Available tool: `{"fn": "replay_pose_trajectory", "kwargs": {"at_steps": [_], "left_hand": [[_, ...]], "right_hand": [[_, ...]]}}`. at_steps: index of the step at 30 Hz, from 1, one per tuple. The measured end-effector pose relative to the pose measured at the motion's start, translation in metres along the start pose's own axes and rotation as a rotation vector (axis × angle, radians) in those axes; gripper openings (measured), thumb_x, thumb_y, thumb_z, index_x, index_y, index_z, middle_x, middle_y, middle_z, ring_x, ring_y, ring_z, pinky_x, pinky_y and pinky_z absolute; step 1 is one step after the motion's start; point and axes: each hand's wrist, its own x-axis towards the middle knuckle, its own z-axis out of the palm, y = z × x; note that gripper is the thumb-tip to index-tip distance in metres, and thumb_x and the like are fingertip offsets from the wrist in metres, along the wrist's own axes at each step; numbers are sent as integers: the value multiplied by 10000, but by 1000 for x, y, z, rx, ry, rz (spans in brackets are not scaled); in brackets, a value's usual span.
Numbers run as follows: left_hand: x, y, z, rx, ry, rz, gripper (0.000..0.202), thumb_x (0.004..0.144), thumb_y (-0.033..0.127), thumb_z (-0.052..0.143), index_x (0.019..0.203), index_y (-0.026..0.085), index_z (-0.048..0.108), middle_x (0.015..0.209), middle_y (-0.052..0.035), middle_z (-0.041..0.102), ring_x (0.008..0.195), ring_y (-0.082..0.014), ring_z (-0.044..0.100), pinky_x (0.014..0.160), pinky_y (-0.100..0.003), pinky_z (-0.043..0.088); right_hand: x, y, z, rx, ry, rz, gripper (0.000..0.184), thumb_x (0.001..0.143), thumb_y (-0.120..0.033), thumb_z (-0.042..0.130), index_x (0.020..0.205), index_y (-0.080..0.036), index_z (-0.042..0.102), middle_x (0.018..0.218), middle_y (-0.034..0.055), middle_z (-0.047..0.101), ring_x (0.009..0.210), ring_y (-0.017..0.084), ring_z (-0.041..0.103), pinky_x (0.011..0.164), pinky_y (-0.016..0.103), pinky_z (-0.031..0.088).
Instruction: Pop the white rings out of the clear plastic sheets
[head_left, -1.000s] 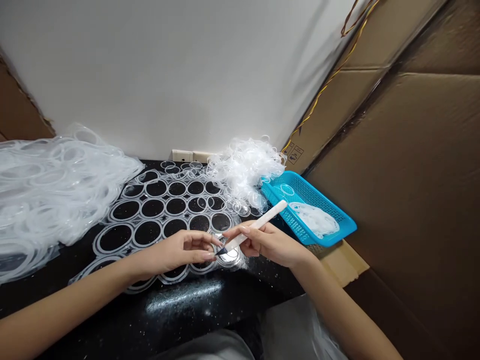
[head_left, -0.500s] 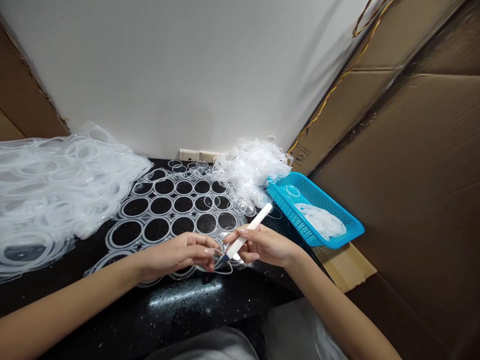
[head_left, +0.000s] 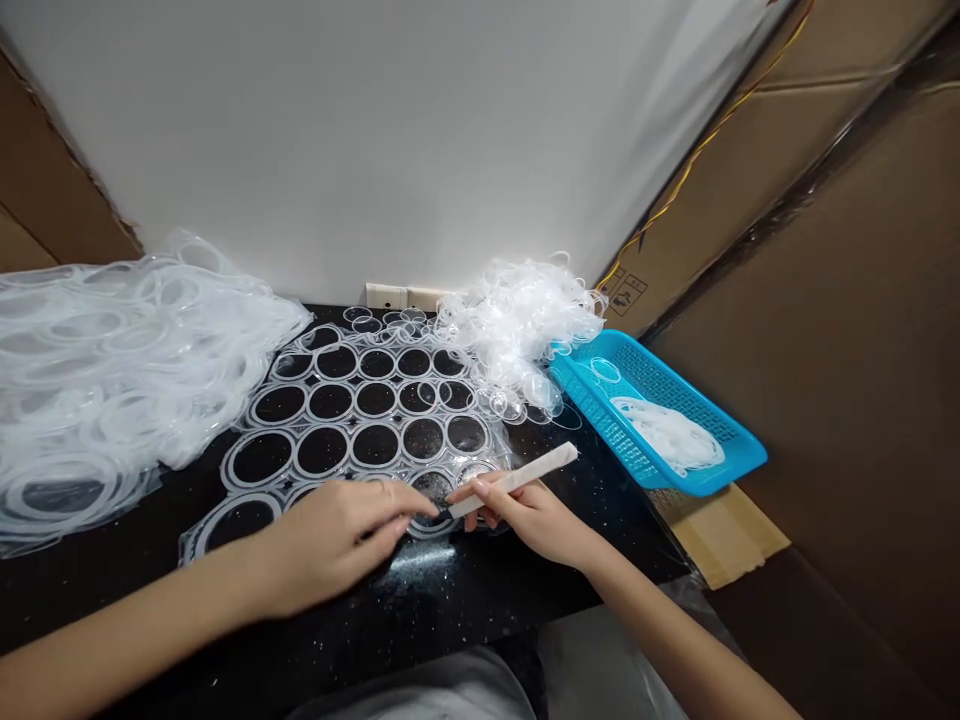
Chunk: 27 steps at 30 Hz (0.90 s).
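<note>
My right hand (head_left: 525, 510) is closed round a slim white pen-like tool (head_left: 536, 473), slanted so that its dark tip points down and left. The tip is close to the near right part of a clear plastic sheet (head_left: 351, 418) with rows of round holes, each edged by a pale ring. My left hand (head_left: 345, 535) lies palm down over the sheet's near edge, fingers stretched toward the tool tip, and I see nothing held in it. The fingertips of both hands nearly meet. Whether the tip touches the plastic I cannot tell.
A big heap of similar clear sheets (head_left: 127, 350) covers the left side. Behind the sheet lies a tangled pile of thin clear rings (head_left: 517, 320). A blue basket (head_left: 739, 465) with pale rings inside stands at right, by a cardboard wall (head_left: 840, 320). The black tabletop (head_left: 480, 595) is glossy.
My left hand's curled fingers have stretched out and come down on the sheet; the thin ring at them no longer shows there. The tool has tilted flatter. The view has shifted slightly.
</note>
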Motion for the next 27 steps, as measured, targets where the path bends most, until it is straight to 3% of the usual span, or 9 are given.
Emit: {"fn": "replay_pose_trajectory", "kwargs": {"at_steps": [1,3,6,15,23,27], "left_hand": [[-5,1,9,227,22,95,313,843,147,364,1096,196,542,1058,-50,645,942,-166,606,773,-286,505],[-15,4,28,563,76,239,328,818,100,363,1080,138,557,1081,-96,639,1001,-199,587,752,-289,515],[-23,7,49,784,126,313,331,794,77,370,1055,103,573,1085,-123,638,1029,-233,575,649,-271,527],[-26,5,68,866,178,249,323,790,108,387,1046,121,584,1131,-121,615,1062,-248,553,549,-249,470],[-27,5,71,852,252,293,288,824,135,370,983,105,609,1040,-138,656,1016,-247,581,592,-261,467],[-29,3,75,827,297,280,293,830,154,365,984,103,609,992,-128,673,977,-222,600,662,-265,472]], "right_hand": [[-1,0,3,-36,9,-6,404,892,-441,365,990,-164,643,741,28,622,658,106,506,624,227,403],[-1,0,7,-86,18,-22,401,896,-431,360,969,-158,645,726,27,612,674,111,523,643,228,416],[0,0,10,-126,30,-44,401,898,-421,357,923,-146,648,697,26,604,666,112,533,658,231,429],[1,0,15,-216,-7,-131,361,919,-340,330,877,-131,621,725,32,596,684,107,548,669,223,452],[-1,-4,17,-633,-72,-417,260,918,-209,353,993,-147,594,936,57,647,875,134,553,789,267,447],[-5,7,31,-904,7,-593,275,918,-225,364,1079,-121,561,1086,106,613,1037,181,524,879,338,427]]}}
